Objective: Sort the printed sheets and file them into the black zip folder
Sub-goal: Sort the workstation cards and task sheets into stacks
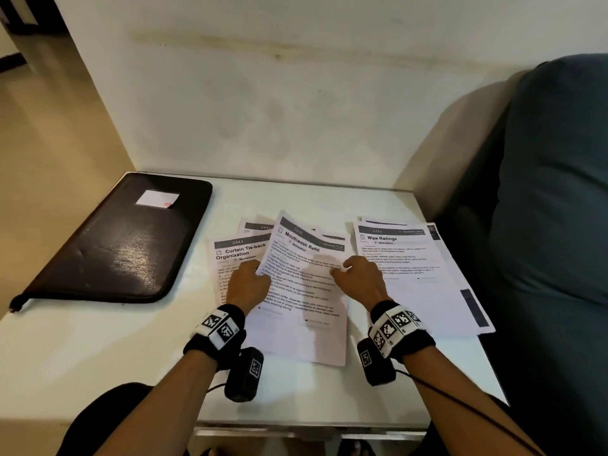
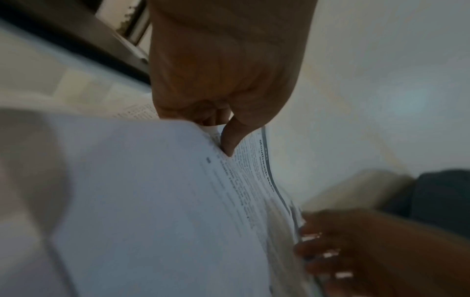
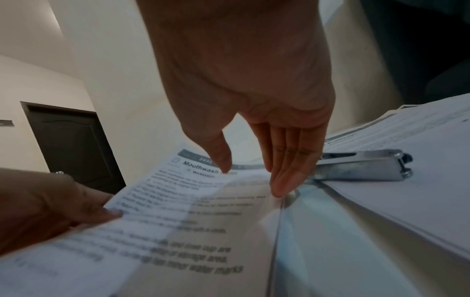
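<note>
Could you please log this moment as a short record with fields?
left hand: pinches left edge of Mouthwash Refill sheet
right hand: fingers straight, at that sheet's right edge
sheet state: left side lifted off table
left pile: Curtain Tie-back sheet on top
right pile: Wipe Railings sheet on top
folder: far left, closed
stapler: on right pile

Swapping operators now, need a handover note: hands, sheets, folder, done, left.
Left hand pinches the Mouthwash Refill sheet at its left edge. Right hand open, fingers straight at its right edge. Curtain Tie-back sheet lies under it to the left; Wipe Railings stack to the right. Black zip folder lies flat far left, apparently closed. Nothing visibly filed. Left: finish sorting, open folder, file.
</note>
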